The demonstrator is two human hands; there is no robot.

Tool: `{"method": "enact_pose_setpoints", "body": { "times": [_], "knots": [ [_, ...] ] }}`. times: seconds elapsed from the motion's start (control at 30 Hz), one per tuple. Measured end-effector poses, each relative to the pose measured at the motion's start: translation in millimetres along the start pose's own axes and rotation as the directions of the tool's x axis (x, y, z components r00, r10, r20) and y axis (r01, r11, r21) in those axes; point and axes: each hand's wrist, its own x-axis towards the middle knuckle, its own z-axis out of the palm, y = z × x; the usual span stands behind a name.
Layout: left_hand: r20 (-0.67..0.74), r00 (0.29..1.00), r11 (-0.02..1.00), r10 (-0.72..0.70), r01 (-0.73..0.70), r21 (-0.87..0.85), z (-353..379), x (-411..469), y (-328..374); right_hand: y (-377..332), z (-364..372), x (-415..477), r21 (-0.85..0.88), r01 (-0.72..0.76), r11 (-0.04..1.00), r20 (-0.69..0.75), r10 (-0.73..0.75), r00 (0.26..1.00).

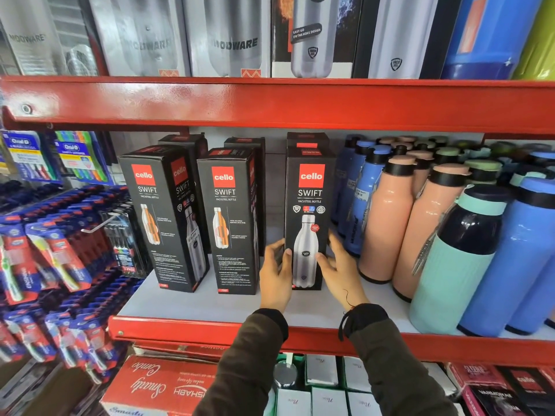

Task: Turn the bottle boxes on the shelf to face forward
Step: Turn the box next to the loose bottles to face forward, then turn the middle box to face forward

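Three tall black bottle boxes stand in the front row of the white shelf (192, 307). The right box (309, 202) shows its front with a steel bottle picture. My left hand (274, 274) grips its lower left edge and my right hand (338, 265) presses its lower right side. The middle box (229, 217) and the left box (163, 214) are turned, showing a cutaway-bottle panel with small text. More black boxes (306, 139) stand behind them.
Peach, blue and mint bottles (390, 217) crowd the shelf right of the boxes, close to my right hand. Toothbrush packs (60, 250) hang at the left. A red shelf beam (270, 103) runs overhead, with more boxes above it. Red cartons (159, 385) lie below.
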Motion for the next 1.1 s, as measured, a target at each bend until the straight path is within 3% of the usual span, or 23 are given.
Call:
{"method": "enact_pose_setpoints", "body": {
  "times": [0.17,0.4,0.6,0.73,0.83,0.97,1.1],
  "knots": [
    [-0.017,1.000,1.000,-0.006,0.006,-0.009,1.3,-2.9,1.6,2.4,-0.3,-4.6,0.059,-0.036,0.998,-0.066,0.040,0.997],
    [-0.117,0.993,0.998,-0.014,0.007,-0.061,3.3,-12.6,7.0,-6.3,-1.5,-18.8,0.006,0.034,0.999,-0.321,-0.030,0.947],
    [-0.162,0.974,0.984,0.157,-0.169,-0.059,-14.2,-20.9,15.3,-29.3,12.2,-29.2,-0.081,0.183,0.980,-0.457,-0.199,0.867],
    [-0.200,0.911,0.933,0.360,-0.351,0.078,-37.9,-20.9,21.8,-51.4,39.8,-35.5,-0.003,0.243,0.970,-0.402,-0.223,0.888],
    [-0.282,0.860,0.905,0.425,-0.397,0.153,-61.5,-14.2,24.6,-61.2,67.0,-37.8,0.071,0.255,0.964,-0.299,-0.224,0.928],
    [-0.395,0.863,0.948,0.316,-0.268,0.173,-92.1,3.0,19.1,-65.3,98.7,-32.9,0.165,0.109,0.980,-0.085,-0.096,0.992],
    [-0.260,0.944,0.979,0.205,-0.192,0.072,-115.1,13.9,12.0,-61.8,121.8,-27.0,0.039,0.015,0.999,-0.028,-0.014,1.000]
  ]
}}
